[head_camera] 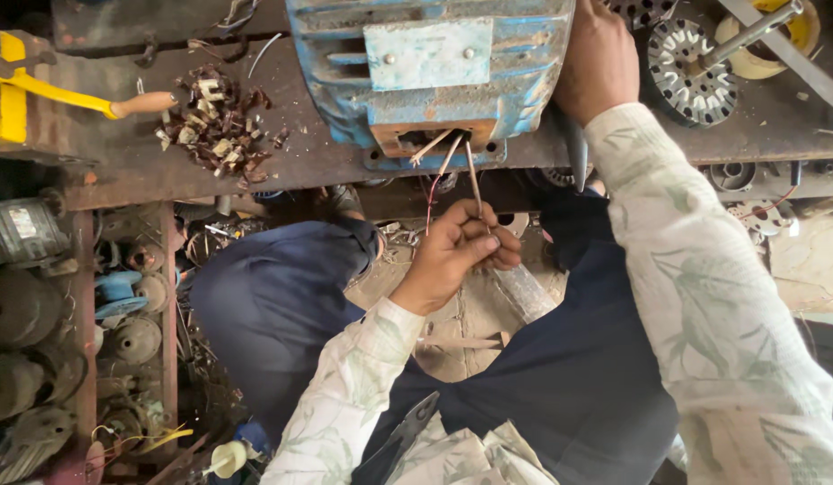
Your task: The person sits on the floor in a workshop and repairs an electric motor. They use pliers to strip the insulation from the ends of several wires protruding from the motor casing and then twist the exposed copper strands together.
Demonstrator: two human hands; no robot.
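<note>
Pliers [400, 440] lie in lap; left hand [454, 254] pinches motor [430, 67] wires [461, 166].

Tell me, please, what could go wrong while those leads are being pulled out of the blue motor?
The left hand pinches thin wires coming through the rusty opening of the blue motor; its edge might scrape their insulation. The motor sits at the bench edge, steadied only by the right hand, so a hard pull might tip it toward the lap.
</note>
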